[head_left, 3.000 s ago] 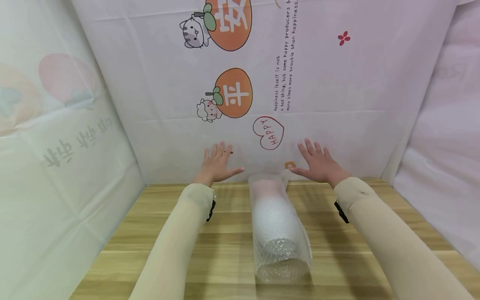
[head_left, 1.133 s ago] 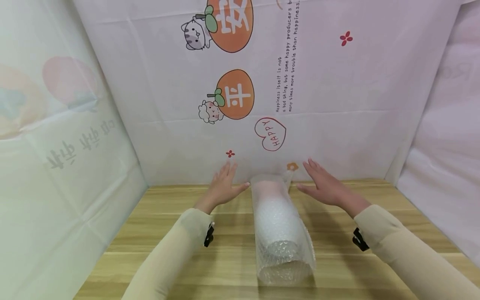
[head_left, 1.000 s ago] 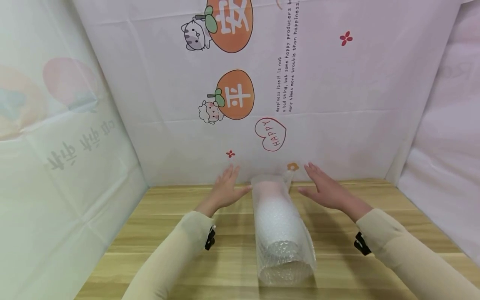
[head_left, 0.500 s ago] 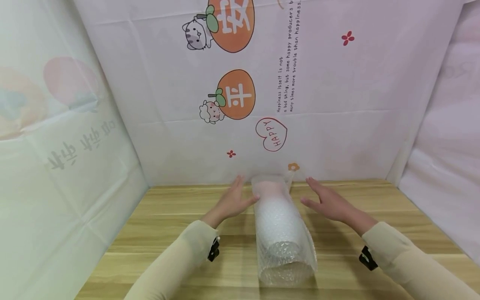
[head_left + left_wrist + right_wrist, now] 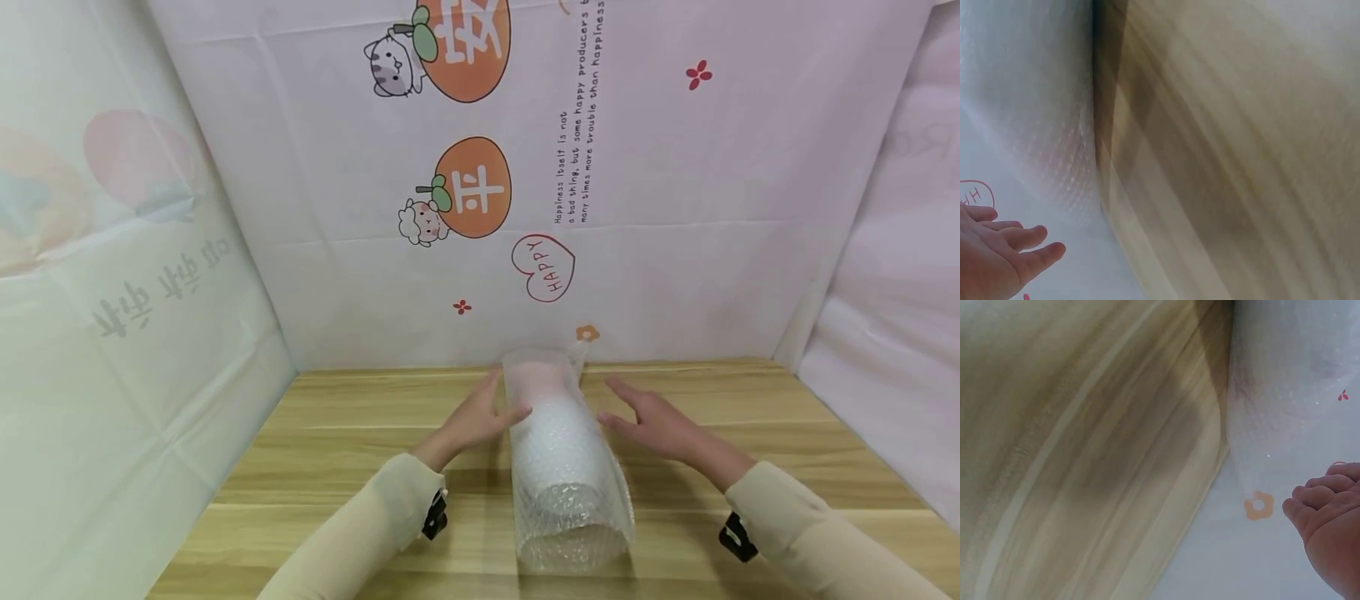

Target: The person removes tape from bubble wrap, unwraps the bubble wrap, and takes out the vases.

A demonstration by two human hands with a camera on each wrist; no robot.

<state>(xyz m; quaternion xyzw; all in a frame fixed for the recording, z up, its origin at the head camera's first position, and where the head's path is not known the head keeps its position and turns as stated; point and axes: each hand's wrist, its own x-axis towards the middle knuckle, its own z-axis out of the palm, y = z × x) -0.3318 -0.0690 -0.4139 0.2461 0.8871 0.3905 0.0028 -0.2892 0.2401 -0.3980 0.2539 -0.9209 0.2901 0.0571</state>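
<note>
A bubble-wrapped roll-shaped bundle [image 5: 558,450], whitish with a pinkish far end, lies lengthwise on the wooden table. What is inside the wrap is hidden. On its left side is my left hand [image 5: 474,421], fingers extended, with the thumb overlapping the bundle's edge in the head view. My right hand [image 5: 660,427] hovers on the other side, fingers pointing at the wrap and thumb close to its edge. In the left wrist view the bundle [image 5: 1035,94] stands past the spread left fingers [image 5: 1025,237]. The right wrist view has it [image 5: 1291,375] beyond the right hand [image 5: 1335,531].
The wood-grain table [image 5: 330,467] ends at a white printed cloth [image 5: 645,183] hanging behind it. More cloth hangs on the left [image 5: 150,375] and right [image 5: 885,350]. The bundle's far end lies close to the back cloth.
Both hands have come down from in front of the back cloth toward me and in toward the bundle's sides. The bundle has stayed in place.
</note>
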